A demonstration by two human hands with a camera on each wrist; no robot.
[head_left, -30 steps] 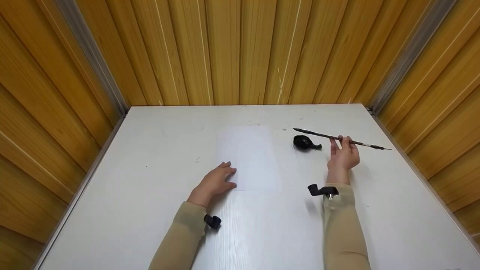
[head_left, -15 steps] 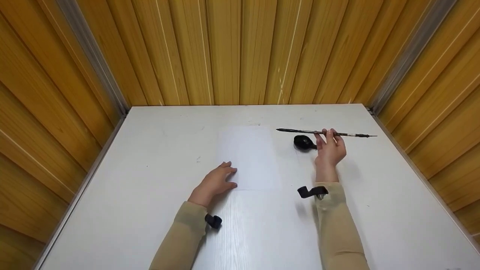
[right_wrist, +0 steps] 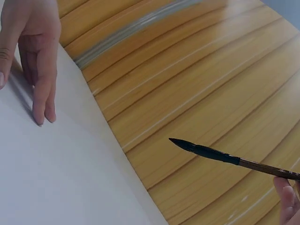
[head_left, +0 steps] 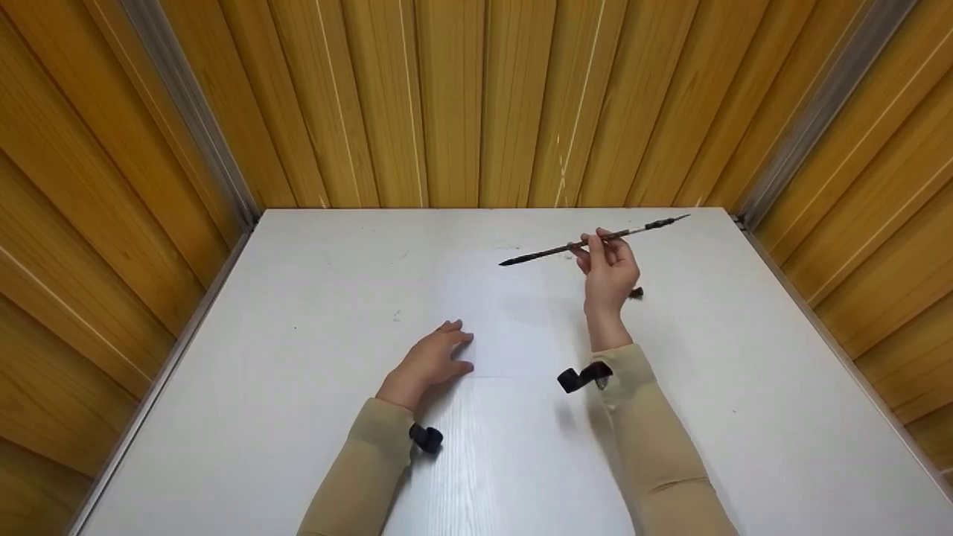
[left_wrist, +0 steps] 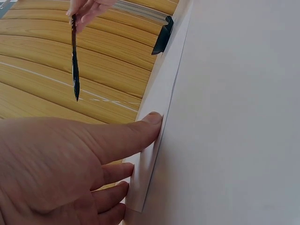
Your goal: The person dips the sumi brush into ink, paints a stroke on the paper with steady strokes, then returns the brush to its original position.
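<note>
My right hand [head_left: 612, 279] pinches a dark calligraphy brush [head_left: 551, 253] by its shaft, raised over the far right part of a white sheet of paper [head_left: 506, 327]. The brush has a black pointed tip, seen clearly in the right wrist view, and it points left and a little down, apart from the paper. With fingers spread, my left hand [head_left: 430, 365] rests on the left edge of the sheet; its thumb [left_wrist: 152, 119] touches the paper in the left wrist view. Behind my right hand lies a rounded black object with a short handle [head_left: 636, 292], mostly hidden.
The white table [head_left: 298, 417] carries a few faint dark marks. Wood-look panels [head_left: 447, 104] wall in its back and sides, with metal posts [head_left: 197, 104] at the corners. Black camera mounts [head_left: 584, 376] sit on both wrists.
My right hand has carried the brush left, from beyond the black object to over the paper, and the brush's rear end has swung upward. My left hand has stayed in place.
</note>
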